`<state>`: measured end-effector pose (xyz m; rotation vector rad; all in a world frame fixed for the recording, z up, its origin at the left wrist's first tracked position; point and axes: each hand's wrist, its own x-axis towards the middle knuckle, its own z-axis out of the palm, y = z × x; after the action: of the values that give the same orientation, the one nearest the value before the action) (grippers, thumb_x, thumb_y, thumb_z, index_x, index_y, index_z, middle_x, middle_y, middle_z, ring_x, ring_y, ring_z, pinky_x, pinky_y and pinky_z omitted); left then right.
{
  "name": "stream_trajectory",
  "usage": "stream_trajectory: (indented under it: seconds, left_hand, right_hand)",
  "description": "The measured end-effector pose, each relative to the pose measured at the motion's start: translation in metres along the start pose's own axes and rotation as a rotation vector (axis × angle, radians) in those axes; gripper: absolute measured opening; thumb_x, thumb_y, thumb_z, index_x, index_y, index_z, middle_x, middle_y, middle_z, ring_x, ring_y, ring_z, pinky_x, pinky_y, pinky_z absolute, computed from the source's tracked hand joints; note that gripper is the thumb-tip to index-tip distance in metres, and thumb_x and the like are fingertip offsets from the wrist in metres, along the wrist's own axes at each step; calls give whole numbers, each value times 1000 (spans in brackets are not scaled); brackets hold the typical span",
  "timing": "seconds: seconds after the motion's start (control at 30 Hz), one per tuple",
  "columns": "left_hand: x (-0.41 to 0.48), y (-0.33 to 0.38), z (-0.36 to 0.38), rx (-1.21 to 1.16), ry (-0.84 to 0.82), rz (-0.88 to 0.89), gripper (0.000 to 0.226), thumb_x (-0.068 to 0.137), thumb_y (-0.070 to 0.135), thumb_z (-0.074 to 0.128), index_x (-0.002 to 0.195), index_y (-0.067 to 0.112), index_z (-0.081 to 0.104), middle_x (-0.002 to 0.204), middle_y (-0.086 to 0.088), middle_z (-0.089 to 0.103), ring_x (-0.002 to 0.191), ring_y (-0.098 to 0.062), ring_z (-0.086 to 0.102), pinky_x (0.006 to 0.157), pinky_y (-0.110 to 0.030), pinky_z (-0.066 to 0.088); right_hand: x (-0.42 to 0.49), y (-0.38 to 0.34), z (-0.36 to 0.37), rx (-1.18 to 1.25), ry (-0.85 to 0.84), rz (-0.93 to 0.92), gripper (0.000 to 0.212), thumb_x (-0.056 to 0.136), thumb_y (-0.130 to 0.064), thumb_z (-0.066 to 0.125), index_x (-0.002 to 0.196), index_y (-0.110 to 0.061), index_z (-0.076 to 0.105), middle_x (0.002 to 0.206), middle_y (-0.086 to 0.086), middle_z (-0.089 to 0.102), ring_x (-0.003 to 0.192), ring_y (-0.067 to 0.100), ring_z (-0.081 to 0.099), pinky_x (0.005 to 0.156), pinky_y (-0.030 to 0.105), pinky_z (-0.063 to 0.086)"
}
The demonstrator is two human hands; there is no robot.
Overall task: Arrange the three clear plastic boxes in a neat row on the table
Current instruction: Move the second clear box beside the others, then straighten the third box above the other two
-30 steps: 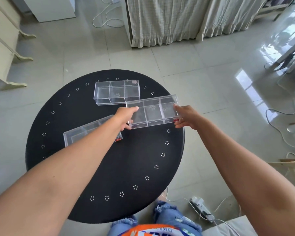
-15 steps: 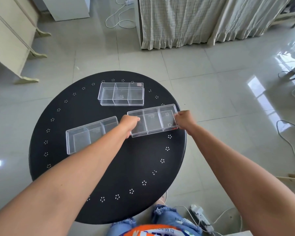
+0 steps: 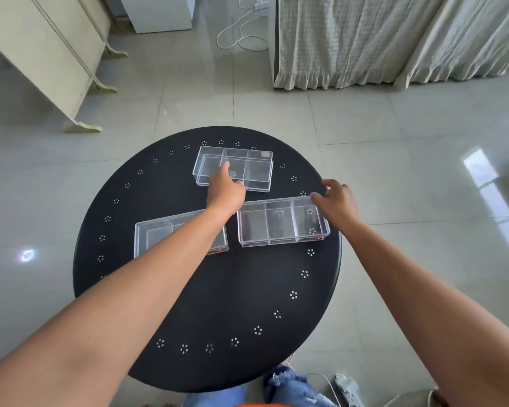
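Far box (image 3: 249, 168) just ahead of left hand (image 3: 226, 191), long axis crosswise, fingers spread, touching its near wall, gripping nothing. Right hand (image 3: 337, 202) open, farther off, beside right box (image 3: 282, 221).

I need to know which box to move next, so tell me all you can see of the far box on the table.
The far box is clear, rigid-looking plastic, a long open tray split by two dividers into three compartments, all of which look empty. It sits flat near the far edge of the black round table, its long side running left to right, apart from the other two boxes. The left hand reaches over its near wall, one finger pointing into it; whether the finger touches is unclear.
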<state>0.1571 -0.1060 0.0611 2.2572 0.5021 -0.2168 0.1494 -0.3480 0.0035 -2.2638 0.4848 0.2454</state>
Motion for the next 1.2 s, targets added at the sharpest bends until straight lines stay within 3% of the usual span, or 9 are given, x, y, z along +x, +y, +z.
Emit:
stream_trajectory:
  seconds: [0.1,0.23,0.43,0.6,0.8,0.97,1.03,1.1,1.2]
  left_hand:
    - [27,-5,-23,-42,119,171,53,93,13,49,145,22,45,146,-11,41,128,-24,51,100,-30,42]
    - [71,-30,-47,40,117,81,60,89,17,57,147,21,43,149,-11,38,133,-27,47,103,-37,45]
    - [112,-69,-58,-9,-156,-87,92,86,24,68,158,22,12,166,-5,10,151,-24,18,118,-41,25]
    - [128,-86,-55,-153,-345,-89,99,84,15,69,158,28,3,163,0,24,145,-19,32,113,-33,28]
    - [133,-92,-45,-259,-325,-31,87,88,8,57,158,28,10,162,6,27,125,0,35,101,-23,29]
    - [139,-95,-51,-371,-246,-37,85,86,-5,52,156,31,21,159,2,35,143,-10,36,98,-17,36]
    - [144,-92,-56,-350,-221,3,84,85,-9,51,155,30,26,150,-1,45,137,-13,44,80,-5,42]
    - [150,-90,-63,-297,-202,47,85,84,-10,53,153,33,30,138,-4,50,122,-17,54,67,-8,45]
    - [157,-91,-69,-216,-229,113,90,78,-7,62,149,40,33,131,-10,51,108,-24,61,68,-20,51]
  right_hand:
    - [10,-30,6,40,-41,-104,68,81,-37,70,144,-19,49,128,8,58,110,19,60,87,28,46]
    - [27,-61,26,5,-205,-180,99,74,-35,84,155,-23,29,152,12,41,137,26,46,112,43,40]
    - [56,-88,64,-33,-394,-181,129,68,-23,91,160,-23,1,168,8,13,153,26,17,123,42,21]
    - [80,-88,84,-48,-445,-223,138,65,-17,92,158,-29,-10,169,2,-3,155,19,5,122,38,14]
    - [94,-84,95,-67,-463,-270,130,68,-14,90,160,-25,-1,163,0,20,149,18,20,111,23,18]
    - [98,-90,92,124,-482,-193,118,72,-8,86,159,-28,8,158,10,29,146,24,32,115,31,28]
    - [100,-99,82,285,-532,-105,105,75,-7,84,157,-26,20,145,7,47,132,24,50,114,36,35]
    - [105,-106,72,416,-580,-23,89,74,-16,85,149,-23,39,132,8,59,115,21,60,107,39,44]
    - [111,-114,63,478,-632,64,82,54,-41,91,127,-21,61,122,9,64,104,25,59,87,37,50]
